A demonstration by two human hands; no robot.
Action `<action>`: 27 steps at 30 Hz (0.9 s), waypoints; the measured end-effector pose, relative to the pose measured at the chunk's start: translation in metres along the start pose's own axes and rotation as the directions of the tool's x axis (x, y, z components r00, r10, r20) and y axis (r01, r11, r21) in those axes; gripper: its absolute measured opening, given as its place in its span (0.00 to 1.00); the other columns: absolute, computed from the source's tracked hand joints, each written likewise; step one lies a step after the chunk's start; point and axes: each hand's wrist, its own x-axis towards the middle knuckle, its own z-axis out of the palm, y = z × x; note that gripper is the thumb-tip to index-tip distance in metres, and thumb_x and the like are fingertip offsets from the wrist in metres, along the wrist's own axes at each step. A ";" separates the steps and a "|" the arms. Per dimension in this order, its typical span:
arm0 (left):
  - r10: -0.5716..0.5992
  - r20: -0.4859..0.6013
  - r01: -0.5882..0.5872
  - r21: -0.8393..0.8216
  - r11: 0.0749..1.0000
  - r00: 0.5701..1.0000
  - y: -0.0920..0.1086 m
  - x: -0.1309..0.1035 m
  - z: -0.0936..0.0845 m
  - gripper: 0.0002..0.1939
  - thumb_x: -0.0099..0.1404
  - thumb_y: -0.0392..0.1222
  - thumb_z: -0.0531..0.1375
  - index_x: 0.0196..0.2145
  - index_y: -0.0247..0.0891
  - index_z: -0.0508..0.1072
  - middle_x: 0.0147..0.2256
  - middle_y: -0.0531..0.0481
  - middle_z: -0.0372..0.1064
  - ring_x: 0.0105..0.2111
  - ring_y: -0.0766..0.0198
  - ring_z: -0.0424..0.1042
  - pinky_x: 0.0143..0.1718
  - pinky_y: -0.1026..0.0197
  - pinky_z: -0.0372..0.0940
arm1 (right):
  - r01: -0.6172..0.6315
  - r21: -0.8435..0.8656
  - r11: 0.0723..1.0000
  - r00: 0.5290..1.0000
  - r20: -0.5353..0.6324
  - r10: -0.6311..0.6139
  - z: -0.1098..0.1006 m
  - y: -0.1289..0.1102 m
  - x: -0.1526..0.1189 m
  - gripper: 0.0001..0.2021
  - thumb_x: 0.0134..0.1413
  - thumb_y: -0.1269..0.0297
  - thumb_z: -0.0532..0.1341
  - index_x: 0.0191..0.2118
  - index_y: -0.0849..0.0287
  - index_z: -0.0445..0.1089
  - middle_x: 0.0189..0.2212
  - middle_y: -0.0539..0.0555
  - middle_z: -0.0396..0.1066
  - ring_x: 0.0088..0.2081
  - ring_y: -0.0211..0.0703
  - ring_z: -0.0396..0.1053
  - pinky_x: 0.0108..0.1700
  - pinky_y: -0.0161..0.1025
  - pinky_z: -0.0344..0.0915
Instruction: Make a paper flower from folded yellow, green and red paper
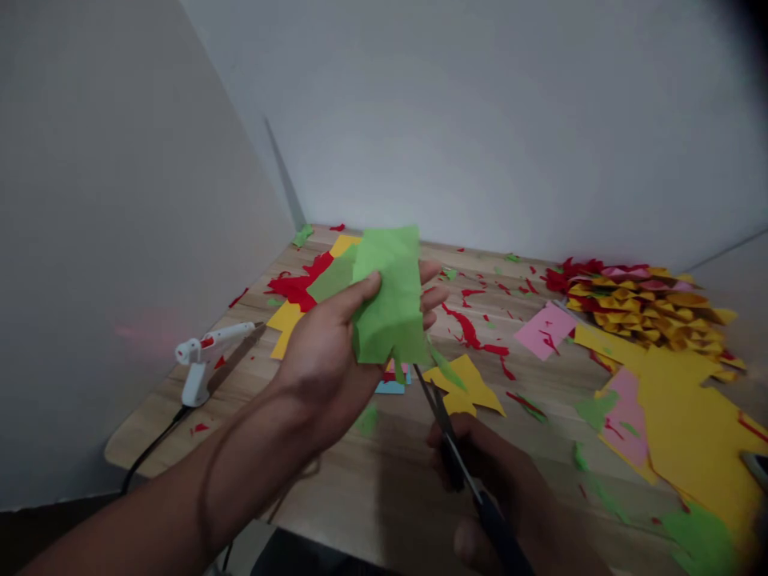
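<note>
My left hand [330, 344] holds a green piece of paper [390, 296] upright above the table, thumb in front and fingers behind it. The paper's lower edge is cut, with a small strip hanging down. In my right hand [510, 488] is a pair of scissors [459, 460] with dark handles. The blades point up and to the left, their tips just below the paper's lower right corner. A yellow paper cutout [465, 384] lies on the table behind the scissors.
A white glue gun [204, 360] with a black cord stands at the left. Red scraps [465, 324] and green bits litter the wooden table [360, 496]. Folded yellow paper pieces [642, 308] are heaped at the right, near a pink sheet [545, 330] and large yellow sheets [684, 408].
</note>
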 end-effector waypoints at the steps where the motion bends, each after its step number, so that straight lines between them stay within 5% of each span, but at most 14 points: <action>1: -0.024 0.001 0.024 0.008 1.000 1.000 -0.002 -0.001 0.000 0.20 0.73 0.41 0.50 0.55 0.34 0.74 0.53 0.44 0.75 0.57 0.50 0.71 0.63 0.48 0.63 | -0.009 -0.013 1.000 1.000 -0.009 0.008 0.001 -0.003 0.001 0.29 0.42 0.48 0.74 0.52 0.48 0.73 0.47 0.57 0.74 0.43 0.53 0.72 0.46 0.49 0.68; 10: -0.127 0.017 0.126 0.026 0.992 0.992 -0.010 -0.009 0.008 0.20 0.73 0.39 0.50 0.52 0.28 0.76 0.47 0.36 0.78 0.51 0.48 0.76 0.57 0.47 0.68 | -0.011 0.059 0.998 0.991 0.135 0.003 0.003 0.003 0.022 0.26 0.42 0.47 0.73 0.47 0.51 0.74 0.33 0.53 0.72 0.32 0.43 0.69 0.33 0.38 0.68; 16: -0.136 0.006 0.136 0.006 0.991 0.991 -0.011 -0.014 0.005 0.16 0.70 0.36 0.54 0.47 0.26 0.78 0.44 0.35 0.79 0.52 0.47 0.75 0.58 0.46 0.66 | 0.044 0.091 0.995 0.997 0.055 -0.050 0.005 0.023 0.020 0.27 0.41 0.43 0.72 0.46 0.51 0.75 0.32 0.53 0.71 0.31 0.44 0.70 0.31 0.38 0.68; 22: -0.125 0.070 0.123 0.037 0.992 0.990 -0.009 -0.015 0.003 0.16 0.71 0.37 0.55 0.50 0.29 0.77 0.48 0.36 0.77 0.55 0.46 0.73 0.59 0.45 0.65 | 0.024 0.046 0.999 1.000 -0.004 -0.024 0.006 0.011 0.018 0.24 0.37 0.49 0.75 0.42 0.52 0.78 0.26 0.51 0.71 0.27 0.39 0.67 0.29 0.36 0.67; 27: -0.137 0.078 0.133 0.054 0.990 0.987 -0.008 -0.014 0.003 0.18 0.71 0.38 0.54 0.54 0.28 0.75 0.48 0.34 0.77 0.53 0.44 0.74 0.58 0.43 0.66 | -0.051 0.040 0.998 0.995 0.090 0.047 0.007 0.005 0.020 0.20 0.37 0.54 0.76 0.39 0.54 0.79 0.19 0.45 0.64 0.19 0.32 0.56 0.21 0.32 0.56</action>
